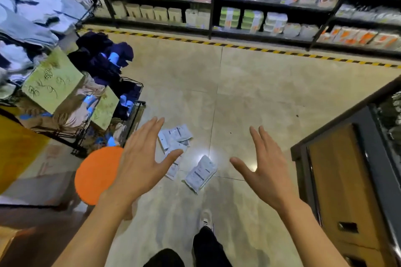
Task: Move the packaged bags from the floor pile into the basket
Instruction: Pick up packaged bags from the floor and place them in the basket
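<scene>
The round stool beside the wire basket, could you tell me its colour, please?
Orange, the stool, in the head view.

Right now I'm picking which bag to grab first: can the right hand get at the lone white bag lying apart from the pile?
Probably yes. The right hand is open and empty, and the lone bag lies on bare floor with nothing on it. It lies well below the hand, so bending down looks necessary.
</scene>
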Demonstrator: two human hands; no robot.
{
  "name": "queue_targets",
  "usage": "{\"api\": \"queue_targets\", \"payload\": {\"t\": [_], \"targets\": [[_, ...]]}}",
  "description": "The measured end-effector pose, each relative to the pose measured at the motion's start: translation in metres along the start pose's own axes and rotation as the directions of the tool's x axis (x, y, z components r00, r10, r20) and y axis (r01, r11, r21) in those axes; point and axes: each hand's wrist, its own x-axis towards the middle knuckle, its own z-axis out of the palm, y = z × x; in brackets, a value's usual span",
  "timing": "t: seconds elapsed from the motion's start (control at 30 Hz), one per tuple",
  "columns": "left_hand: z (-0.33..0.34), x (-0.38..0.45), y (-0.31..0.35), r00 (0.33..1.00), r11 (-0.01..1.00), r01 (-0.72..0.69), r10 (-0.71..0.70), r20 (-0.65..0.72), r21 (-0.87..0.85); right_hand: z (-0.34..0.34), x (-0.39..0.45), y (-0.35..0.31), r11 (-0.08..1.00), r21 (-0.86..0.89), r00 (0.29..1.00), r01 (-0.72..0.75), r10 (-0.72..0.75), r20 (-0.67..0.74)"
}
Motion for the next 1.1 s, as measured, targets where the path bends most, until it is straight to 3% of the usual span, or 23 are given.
{"api": "queue_targets", "payload": {"t": [0.2,0.43,0.8,1.1], "targets": [[0.053,0.089,-0.045,1.000,0.997,0.010,-0.009,-0.007,0.073,0.048,0.102,0.035,1.000,-0.015,1.000,0.008,-0.008,0.009],[0.192,0.147,-0.166,0.997,0.964,-0.062,0.048,0.059,0.259,0.206,0.185,0.118,0.986,-0.161,0.999,0.040,-0.045,-0.024],[0.487,0.153,-0.356,0.992,0.934,-0.089,0.052,0.114,0.346,0.517,0.227,0.281,0.976,-0.208,0.998,0.065,-0.066,-0.001],[0.601,0.152,-0.421,0.982,0.908,-0.182,0.146,0.124,0.376,0.637,0.247,0.337,0.976,-0.206,0.997,0.069,-0.074,-0.019]]}}
